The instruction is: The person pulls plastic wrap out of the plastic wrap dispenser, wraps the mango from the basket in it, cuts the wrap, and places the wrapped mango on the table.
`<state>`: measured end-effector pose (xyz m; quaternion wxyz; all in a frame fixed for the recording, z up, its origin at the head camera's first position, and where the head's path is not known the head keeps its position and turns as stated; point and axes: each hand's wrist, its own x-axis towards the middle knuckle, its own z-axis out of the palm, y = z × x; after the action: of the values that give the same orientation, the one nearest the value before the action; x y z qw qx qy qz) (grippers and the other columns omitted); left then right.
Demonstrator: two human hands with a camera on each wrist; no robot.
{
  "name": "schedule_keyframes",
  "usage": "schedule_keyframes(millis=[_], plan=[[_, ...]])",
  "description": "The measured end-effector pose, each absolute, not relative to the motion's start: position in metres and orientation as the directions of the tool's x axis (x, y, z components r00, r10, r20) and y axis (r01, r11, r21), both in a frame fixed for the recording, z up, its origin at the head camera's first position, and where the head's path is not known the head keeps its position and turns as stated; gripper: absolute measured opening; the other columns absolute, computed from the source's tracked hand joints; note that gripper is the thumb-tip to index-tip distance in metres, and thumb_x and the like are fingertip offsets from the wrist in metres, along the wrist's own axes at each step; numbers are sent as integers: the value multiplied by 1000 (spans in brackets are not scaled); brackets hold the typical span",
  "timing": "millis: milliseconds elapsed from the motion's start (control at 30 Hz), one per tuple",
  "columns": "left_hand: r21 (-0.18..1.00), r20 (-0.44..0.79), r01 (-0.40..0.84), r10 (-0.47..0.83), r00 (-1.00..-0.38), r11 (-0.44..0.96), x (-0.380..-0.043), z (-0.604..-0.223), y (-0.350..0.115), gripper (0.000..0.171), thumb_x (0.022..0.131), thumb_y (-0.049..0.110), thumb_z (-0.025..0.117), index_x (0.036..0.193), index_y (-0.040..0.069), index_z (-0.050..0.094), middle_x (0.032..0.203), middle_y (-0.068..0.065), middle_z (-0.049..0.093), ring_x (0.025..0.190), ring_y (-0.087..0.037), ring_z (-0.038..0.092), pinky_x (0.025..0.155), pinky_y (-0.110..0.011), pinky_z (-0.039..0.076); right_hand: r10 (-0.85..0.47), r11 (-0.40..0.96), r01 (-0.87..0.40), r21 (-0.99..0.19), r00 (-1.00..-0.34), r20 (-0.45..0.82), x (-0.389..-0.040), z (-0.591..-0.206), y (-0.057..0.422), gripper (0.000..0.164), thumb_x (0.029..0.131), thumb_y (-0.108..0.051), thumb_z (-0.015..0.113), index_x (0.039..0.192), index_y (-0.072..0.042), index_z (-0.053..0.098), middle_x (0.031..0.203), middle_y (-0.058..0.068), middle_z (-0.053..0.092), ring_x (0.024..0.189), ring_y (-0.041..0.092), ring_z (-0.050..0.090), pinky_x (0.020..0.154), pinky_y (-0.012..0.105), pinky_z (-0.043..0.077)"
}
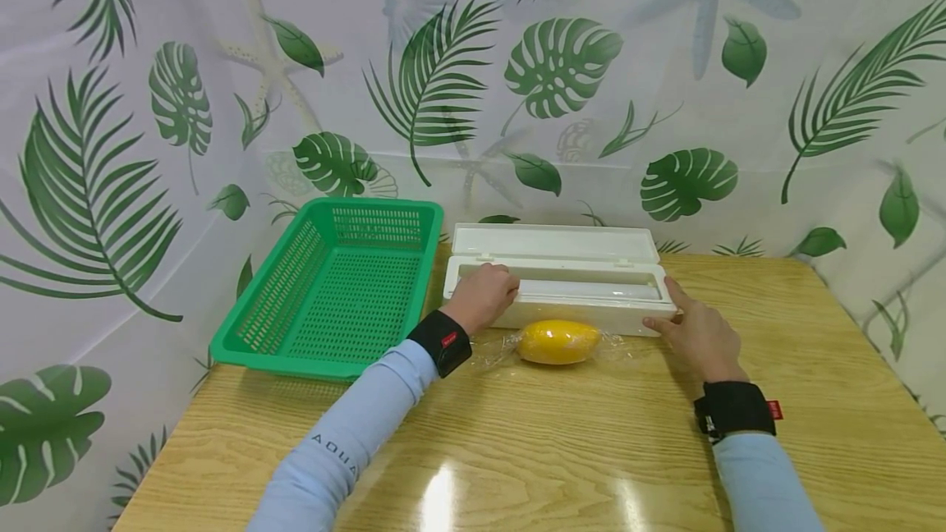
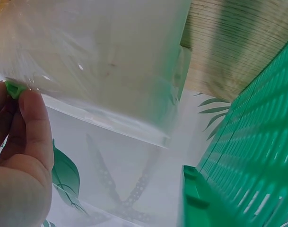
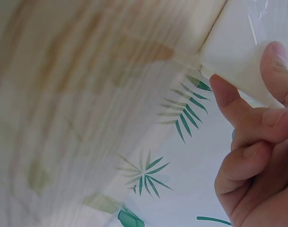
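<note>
A white cling film dispenser box stands on the table with its lid tipped back and a film roll inside. At its front edge, left of the middle, my left hand pinches a small green slide cutter between thumb and finger. Clear film hangs over the box's front. My right hand grips the box's right end, thumb at the front and index finger along the end; the other fingers curl in the right wrist view. A yellow mango-like fruit lies before the box, covered in clear film.
A green plastic basket stands on the left, close to the box's left end. The wooden table reaches a patterned cloth that hangs behind and at both sides.
</note>
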<state>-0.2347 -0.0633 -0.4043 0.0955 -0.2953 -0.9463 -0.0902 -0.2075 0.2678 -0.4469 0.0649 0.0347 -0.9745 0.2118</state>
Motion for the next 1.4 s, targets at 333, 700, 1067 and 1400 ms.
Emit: schedule_keyframes(millis=[333,700,1067,1400], plan=[[115,233,571,537,-811,813,-233,-402,-65,17,90,15,56,75,12,64,72,-2,57,66,-14,50,53,-26,46,-37,909,-94,-405,-989,146,-208,-446,268,83,82,-48,62,145,-15,20,105,35,60,87,43,55,48,38,39],[99,248,577,541,-803,811,-234,-403,-67,19,90,14,56,72,12,63,70,-2,57,65,-14,50,53,-27,45,-32,907,-84,-412,-991,132,-208,-447,268,84,82,-50,60,146,-18,16,105,35,60,86,41,55,49,38,39],[110,254,566,527,-811,817,-233,-402,-69,18,88,13,57,71,11,63,71,-3,58,65,-15,51,52,-27,46,-35,909,-88,-407,-990,136,-208,-446,268,83,82,-49,61,146,-17,19,103,34,61,88,44,55,50,40,41],[112,243,549,513,-823,828,-233,-401,-69,19,88,13,56,72,12,65,72,-4,59,67,-15,53,51,-29,48,-40,907,-99,-409,-988,149,-207,-445,267,81,83,-47,61,146,-16,20,106,36,59,92,48,54,52,43,42]])
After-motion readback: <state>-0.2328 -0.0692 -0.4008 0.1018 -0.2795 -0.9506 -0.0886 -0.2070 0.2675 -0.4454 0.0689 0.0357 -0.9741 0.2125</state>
